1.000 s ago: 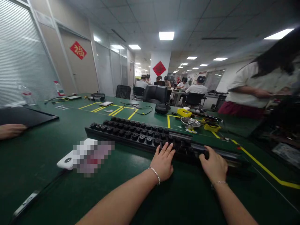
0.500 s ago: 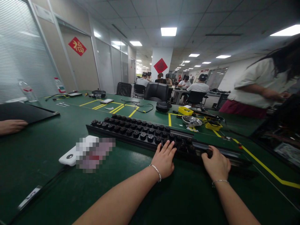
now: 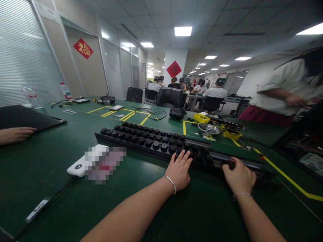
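Note:
A long black tray (image 3: 121, 143) with rows of small black parts (image 3: 141, 134) lies across the green table (image 3: 50, 168) in front of me. My left hand (image 3: 179, 169) rests flat against the tray's near edge, fingers spread over the black parts. My right hand (image 3: 239, 178) curls around the tray's near rail further right, fingers hooked over it. Both wrists wear thin bracelets.
A white device (image 3: 80, 166) lies left of the tray. Another person's hand (image 3: 15, 134) rests by a black board (image 3: 22, 117) at far left. A metal bowl (image 3: 207, 128) and yellow box (image 3: 201, 117) sit behind. A person in white (image 3: 285, 90) stands at right.
The view has tilted slightly upward and to the left; both hands stay on the tray's near edge, now sitting a little further right in the picture.

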Motion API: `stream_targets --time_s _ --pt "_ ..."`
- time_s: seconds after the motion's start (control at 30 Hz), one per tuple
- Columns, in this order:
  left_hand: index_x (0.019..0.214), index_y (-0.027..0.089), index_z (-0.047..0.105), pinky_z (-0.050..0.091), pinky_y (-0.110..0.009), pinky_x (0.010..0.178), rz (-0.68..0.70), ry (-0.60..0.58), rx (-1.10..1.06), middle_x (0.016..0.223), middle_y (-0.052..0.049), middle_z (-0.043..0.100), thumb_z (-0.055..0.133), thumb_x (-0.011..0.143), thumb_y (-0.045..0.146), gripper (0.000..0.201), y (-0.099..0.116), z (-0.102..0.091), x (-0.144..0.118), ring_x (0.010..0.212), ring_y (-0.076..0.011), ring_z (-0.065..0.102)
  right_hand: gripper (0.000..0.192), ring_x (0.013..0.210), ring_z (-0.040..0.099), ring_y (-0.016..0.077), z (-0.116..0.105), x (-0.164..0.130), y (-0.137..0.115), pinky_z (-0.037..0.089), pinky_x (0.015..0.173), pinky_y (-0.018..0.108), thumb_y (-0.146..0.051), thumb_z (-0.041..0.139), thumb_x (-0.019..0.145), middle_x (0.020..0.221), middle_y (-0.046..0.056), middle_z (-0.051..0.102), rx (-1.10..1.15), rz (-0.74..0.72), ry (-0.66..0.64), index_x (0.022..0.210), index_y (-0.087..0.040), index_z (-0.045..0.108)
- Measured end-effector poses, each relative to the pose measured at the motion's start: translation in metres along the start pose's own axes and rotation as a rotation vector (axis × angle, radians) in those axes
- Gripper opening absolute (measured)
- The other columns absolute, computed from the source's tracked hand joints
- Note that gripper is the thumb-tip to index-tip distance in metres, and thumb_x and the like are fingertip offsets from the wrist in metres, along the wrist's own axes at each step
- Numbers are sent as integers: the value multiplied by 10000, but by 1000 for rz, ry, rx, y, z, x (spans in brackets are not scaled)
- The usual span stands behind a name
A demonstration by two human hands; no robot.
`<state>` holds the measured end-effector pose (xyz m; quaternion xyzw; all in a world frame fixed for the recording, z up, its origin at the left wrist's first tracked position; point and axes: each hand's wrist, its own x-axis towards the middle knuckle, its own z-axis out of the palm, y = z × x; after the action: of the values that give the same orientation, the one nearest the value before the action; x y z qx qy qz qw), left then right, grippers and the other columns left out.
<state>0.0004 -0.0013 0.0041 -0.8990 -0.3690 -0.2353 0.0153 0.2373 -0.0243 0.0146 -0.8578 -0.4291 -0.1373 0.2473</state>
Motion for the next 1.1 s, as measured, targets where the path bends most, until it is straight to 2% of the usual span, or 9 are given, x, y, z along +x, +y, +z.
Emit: stream_targets --time_s 0.43,0.73,0.9,1.0,1.1 --pt "1336 194 318 149 -503 1100 -7 -32 6 1504 -47 152 476 758 292 607 0 -2 0 1376 -235 65 461 1063 487 284 2 0 1 270 968 478 -367 391 770 1057 120 591 26 8 -23 1174 -171 497" --pt "1343 203 311 148 -503 1100 -10 -31 13 1503 -44 161 485 752 283 621 0 -2 -1 1376 -238 76 477 1026 490 289 5 0 3 264 951 477 -370 406 753 1043 126 591 44 -7 -3 1166 -151 502" --pt "1346 207 306 145 -503 1097 -26 -25 19 1499 -43 174 477 762 292 614 3 -3 0 1373 -243 83 449 996 508 270 5 -2 1 286 930 437 -347 403 747 1004 116 610 34 -10 42 1134 -156 530" --pt "1316 212 346 185 -465 1090 7 88 -26 1449 -54 304 465 771 276 562 11 -14 -2 1346 -229 181 436 984 513 255 5 -4 -1 287 934 418 -327 411 741 991 107 617 43 -11 82 1124 -161 538" --pt "1181 242 448 326 -360 1005 228 387 -126 1169 -35 568 450 783 243 398 20 -35 -11 1152 -164 440 420 977 510 249 5 -6 -2 278 942 420 -302 421 736 981 99 619 61 -17 107 1117 -167 538"
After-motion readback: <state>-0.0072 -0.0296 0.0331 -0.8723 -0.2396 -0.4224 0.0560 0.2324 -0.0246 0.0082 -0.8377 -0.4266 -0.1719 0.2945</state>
